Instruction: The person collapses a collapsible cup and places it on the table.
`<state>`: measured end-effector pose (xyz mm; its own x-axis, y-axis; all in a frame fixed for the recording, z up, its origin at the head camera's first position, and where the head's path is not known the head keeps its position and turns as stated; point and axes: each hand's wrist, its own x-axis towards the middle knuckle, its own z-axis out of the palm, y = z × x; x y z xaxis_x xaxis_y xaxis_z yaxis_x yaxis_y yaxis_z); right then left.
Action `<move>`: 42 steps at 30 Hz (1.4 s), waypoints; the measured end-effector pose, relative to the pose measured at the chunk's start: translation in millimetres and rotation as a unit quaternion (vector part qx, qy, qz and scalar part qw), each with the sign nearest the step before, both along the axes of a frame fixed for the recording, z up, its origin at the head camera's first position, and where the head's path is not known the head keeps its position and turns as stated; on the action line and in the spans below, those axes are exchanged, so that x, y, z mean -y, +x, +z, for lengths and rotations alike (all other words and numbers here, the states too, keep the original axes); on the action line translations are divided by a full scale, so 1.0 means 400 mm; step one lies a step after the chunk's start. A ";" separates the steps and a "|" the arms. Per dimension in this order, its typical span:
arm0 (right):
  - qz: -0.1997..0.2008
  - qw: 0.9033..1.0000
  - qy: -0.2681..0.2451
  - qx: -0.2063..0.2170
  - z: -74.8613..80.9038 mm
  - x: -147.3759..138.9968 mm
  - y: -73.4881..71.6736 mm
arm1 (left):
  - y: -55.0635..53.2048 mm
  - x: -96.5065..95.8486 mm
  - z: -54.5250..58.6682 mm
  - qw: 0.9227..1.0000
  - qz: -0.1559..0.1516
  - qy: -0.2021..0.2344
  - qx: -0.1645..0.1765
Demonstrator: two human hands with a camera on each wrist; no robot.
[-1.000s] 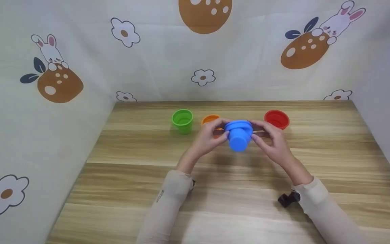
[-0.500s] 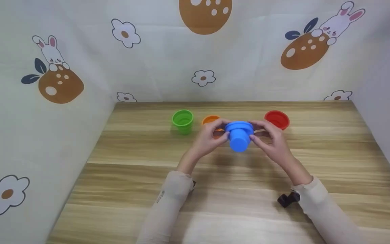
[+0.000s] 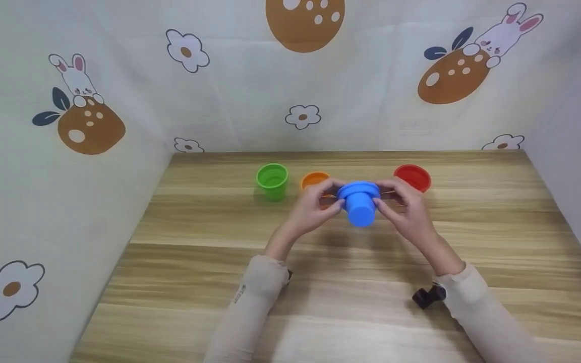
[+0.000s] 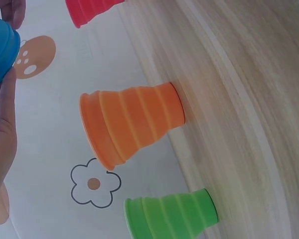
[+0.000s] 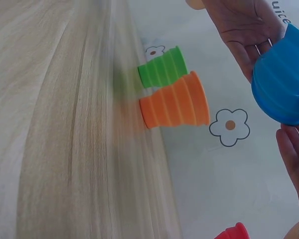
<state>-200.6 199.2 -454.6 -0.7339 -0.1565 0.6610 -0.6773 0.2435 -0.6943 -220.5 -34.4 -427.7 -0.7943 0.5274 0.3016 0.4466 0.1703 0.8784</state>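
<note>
We've got both hands on the blue cup (image 3: pixel 361 209), held up off the table (image 3: pixel 351 322), w/ its narrow base tipped toward us & its wide rim facing away. L hand (image 3: pixel 310 206) pinches one side, R hand (image 3: pixel 411 209) the other, thumbs nearer us; the cup fills the gap btwn them. Behind, toward the back wall (image 3: pixel 235 101), three more cups stand upright: green cup (image 3: pixel 272 181) at far L, orange cup (image 3: pixel 315 179) just beside it (partly hidden by our L hand in the head view, but plain in the L wrist one), & red cup (image 3: pixel 412 176) off to the R, partly behind our R hand. A black device (image 3: pixel 429 296) sits at our R sleeve (image 3: pixel 464 285). The wall has rabbit & flower prints.
</note>
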 end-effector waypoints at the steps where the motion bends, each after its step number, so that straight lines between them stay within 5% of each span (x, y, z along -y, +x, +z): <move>1: 0.000 1.000 0.001 -0.004 0.000 0.000 0.001 | 0.000 0.000 0.000 1.000 -0.002 -0.002 0.000; 28: -0.034 0.994 0.080 -0.067 -0.005 -0.012 -0.007 | 0.001 -0.028 0.015 0.996 -0.009 -0.091 0.001; 42: -0.027 0.992 0.105 -0.064 -0.011 -0.012 -0.005 | 0.001 -0.026 0.005 0.996 -0.010 -0.087 0.007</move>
<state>-202.7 204.0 -458.9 -0.6570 -0.2631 0.7065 -0.7385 0.4128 -0.5331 -220.2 -24.0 -425.7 -0.7871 0.5859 0.1930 0.4393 0.3127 0.8422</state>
